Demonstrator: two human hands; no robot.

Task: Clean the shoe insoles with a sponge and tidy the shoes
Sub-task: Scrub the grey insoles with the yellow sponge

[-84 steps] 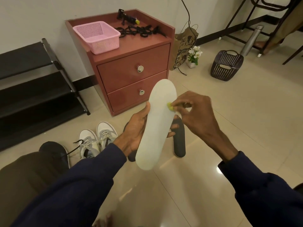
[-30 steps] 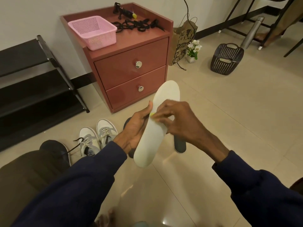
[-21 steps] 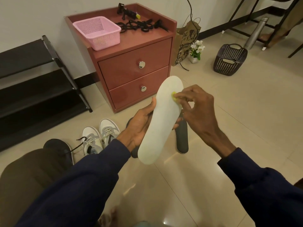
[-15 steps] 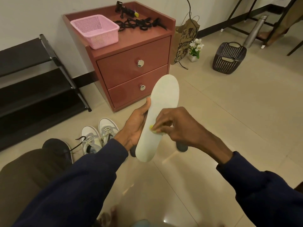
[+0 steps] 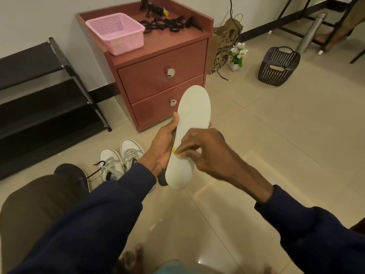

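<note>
Item under inspection: one pale insole [image 5: 194,113], held in the air over the floor [image 5: 276,135], roughly upright and tilted, with its far end toward the cabinet [image 5: 158,84].

Left hand [image 5: 163,147]: grasping the insole at mid-length, thumb along its left edge, fingers behind it.

Right hand [image 5: 205,149]: fingertips pinching a small yellow sponge [image 5: 174,149] and pressing it on the lower half of the insole near the left edge. Most of the sponge is hidden under the fingers.

Step in hand, as I judge it: wiping the top face of this insole.

Recommendations:
- Keep the left fingers directly behind the spot being wiped. The insole looks thin and would likely flex away from pressure.
- Run strokes along the length and overlap them. The far end stands unsupported, so I would slide the left grip toward it before working there.
- Let the sponge do the rubbing, not bare fingertips (so little of it shows that this is a real risk).
- Finish both edges, not just the centre.

Surroundings: a pair of pale shoes [image 5: 120,159] sits on the floor just left of the hands, a black shoe [image 5: 69,171] beside them, and a dark rack [image 5: 39,107] by the wall. Tidying is not yet done.
</note>
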